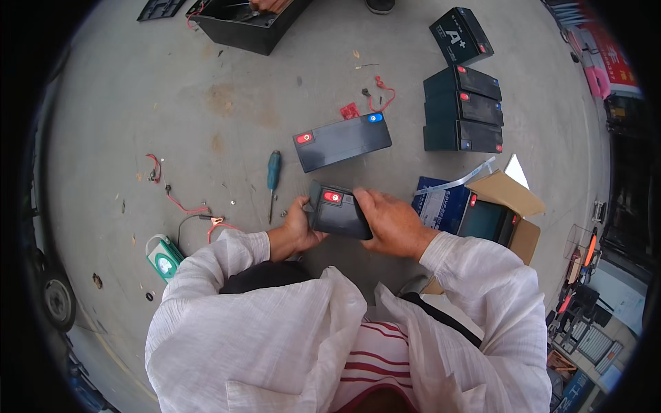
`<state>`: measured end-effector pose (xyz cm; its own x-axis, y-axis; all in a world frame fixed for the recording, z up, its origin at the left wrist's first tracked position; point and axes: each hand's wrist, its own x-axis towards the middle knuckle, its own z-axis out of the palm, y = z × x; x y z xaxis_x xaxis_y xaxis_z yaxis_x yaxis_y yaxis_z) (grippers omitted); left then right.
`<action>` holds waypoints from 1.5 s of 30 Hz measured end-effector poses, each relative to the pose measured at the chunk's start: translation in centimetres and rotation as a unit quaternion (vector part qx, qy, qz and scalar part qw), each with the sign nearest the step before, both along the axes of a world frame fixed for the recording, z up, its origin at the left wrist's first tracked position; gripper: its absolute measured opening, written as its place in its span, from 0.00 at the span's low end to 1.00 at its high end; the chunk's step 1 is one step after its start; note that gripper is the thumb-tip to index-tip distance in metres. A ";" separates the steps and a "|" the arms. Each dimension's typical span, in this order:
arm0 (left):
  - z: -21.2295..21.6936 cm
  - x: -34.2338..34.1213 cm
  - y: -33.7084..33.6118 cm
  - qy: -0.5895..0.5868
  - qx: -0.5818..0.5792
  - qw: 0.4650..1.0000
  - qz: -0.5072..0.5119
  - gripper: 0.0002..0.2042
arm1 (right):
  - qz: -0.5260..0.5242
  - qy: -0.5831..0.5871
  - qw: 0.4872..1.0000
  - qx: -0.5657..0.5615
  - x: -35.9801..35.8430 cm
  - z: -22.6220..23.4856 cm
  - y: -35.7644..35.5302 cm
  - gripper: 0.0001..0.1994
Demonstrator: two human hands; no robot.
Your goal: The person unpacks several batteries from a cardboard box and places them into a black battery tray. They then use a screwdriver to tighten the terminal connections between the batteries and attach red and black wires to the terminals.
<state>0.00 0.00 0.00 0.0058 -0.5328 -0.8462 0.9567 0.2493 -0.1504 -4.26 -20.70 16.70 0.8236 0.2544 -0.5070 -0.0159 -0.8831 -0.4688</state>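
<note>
Between my two hands is a black battery (340,219) with a red terminal cap on its upper face. My left hand (300,228) grips its left end, and my right hand (392,221) wraps round its right side, hiding that end. Just beyond, a second black battery (344,143) lies on the floor, a red cap at one end and a blue one at the other. To its left rests a screwdriver (274,171) with a teal handle, its shaft toward me.
Several black batteries (463,107) stand at the right. Nearer is an open cardboard box (506,191) holding batteries. Red wires (184,205) and a green-and-white meter (164,259) lie at left. Another person's hand (270,5) reaches into a black case (237,34) at the top.
</note>
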 end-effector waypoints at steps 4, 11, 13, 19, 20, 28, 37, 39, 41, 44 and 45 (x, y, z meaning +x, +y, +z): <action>-0.9 1.6 0.5 0.032 0.020 0.999 0.014 0.28 | 0.066 -0.050 0.996 -0.015 2.4 -1.7 0.7 0.48; -2.2 3.2 -1.2 0.023 -0.008 0.998 -0.060 0.32 | 0.038 -0.156 0.981 -0.112 1.8 -4.7 -1.0 0.41; -1.1 4.8 -0.4 -0.011 0.002 0.991 -0.130 0.32 | -0.067 -0.183 0.978 -0.071 2.0 -2.7 -0.6 0.24; 0.4 6.5 -0.5 -0.031 0.031 0.978 -0.206 0.32 | -0.373 -0.118 0.920 0.013 -2.0 -2.4 -1.3 0.18; 0.3 6.8 0.0 -0.038 0.032 0.974 -0.221 0.32 | -0.417 -0.101 0.902 0.053 -2.5 -3.1 -1.0 0.20; 0.4 8.6 2.0 -0.046 0.003 0.967 -0.252 0.32 | -0.555 -0.168 0.814 -0.018 -2.7 -7.7 -0.3 0.30; 1.2 8.0 1.3 -0.104 0.007 0.943 -0.317 0.30 | -0.545 -0.092 0.830 0.076 0.9 -6.5 -0.4 0.26; 1.4 7.7 1.3 -0.099 0.007 0.942 -0.322 0.30 | -0.533 -0.102 0.835 0.094 1.7 -6.9 -0.6 0.26; 1.6 7.4 1.3 -0.100 0.008 0.941 -0.322 0.31 | -0.526 -0.089 0.840 0.098 2.6 -6.5 -0.8 0.26; 1.3 7.4 1.6 -0.097 0.009 0.943 -0.318 0.31 | -0.491 -0.051 0.865 0.083 3.3 -3.3 -0.7 0.25; 1.2 7.4 1.6 -0.101 0.011 0.942 -0.319 0.31 | -0.477 -0.022 0.875 0.076 3.5 -1.0 -0.7 0.24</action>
<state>7.38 1.61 1.18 -0.1478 -0.4642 -0.8733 0.9218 -0.3846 0.0484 -0.79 -21.42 15.65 0.7165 -0.4974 -0.4891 -0.6904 -0.4052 -0.5993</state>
